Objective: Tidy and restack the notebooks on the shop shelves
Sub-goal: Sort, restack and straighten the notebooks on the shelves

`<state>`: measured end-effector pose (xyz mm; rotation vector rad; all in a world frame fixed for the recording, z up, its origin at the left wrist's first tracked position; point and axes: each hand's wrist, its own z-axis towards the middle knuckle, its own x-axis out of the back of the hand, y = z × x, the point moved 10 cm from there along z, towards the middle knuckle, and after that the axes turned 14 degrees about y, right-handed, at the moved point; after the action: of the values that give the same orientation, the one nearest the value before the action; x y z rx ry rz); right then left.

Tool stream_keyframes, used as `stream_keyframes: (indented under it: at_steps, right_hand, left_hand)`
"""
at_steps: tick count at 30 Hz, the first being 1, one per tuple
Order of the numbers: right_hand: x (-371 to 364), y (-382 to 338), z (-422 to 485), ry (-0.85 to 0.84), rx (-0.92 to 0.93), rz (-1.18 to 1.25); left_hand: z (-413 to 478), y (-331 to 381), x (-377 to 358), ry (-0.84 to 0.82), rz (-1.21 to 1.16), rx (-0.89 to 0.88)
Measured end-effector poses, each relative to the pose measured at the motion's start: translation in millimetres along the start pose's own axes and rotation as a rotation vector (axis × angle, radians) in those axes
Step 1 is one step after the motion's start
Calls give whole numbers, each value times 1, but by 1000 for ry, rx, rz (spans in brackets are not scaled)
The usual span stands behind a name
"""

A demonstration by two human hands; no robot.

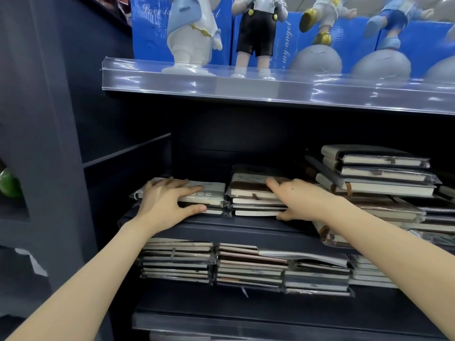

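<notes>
**Notebook shelving, middle tier: both hands on stock**

Middle shelf (246,226): white-covered stack (209,193) at left, with the brown-covered stack (253,193) just beside it, both near the front edge. The left hand (165,200) lies on the white-covered stack, fingers flat on the top cover, thumb straight along the front. The right hand (298,199) clasps the brown-covered stack's right end, thumb on top, fingers curled at its base. Skewed pile (379,173) to the right. Lower shelf (246,307): notebook rows (248,264). Upper shelf (246,82): figurines (256,33).
</notes>
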<state>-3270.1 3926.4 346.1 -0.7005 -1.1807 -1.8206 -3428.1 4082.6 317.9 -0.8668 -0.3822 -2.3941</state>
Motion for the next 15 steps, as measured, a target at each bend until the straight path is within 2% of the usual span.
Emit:
stream_keyframes:
  at_steps: [7,11,15]
  right_hand:
    - [-3,12,-1,-123,-91,202]
    - [-8,17,-3,-113,-134,203]
    - [-12,24,-7,-129,-139,105]
  left_hand:
    - [0,2,2,5,-29,-4]
    - [1,34,1,12,-57,-79]
    - [11,77,-10,-35,-139,-152]
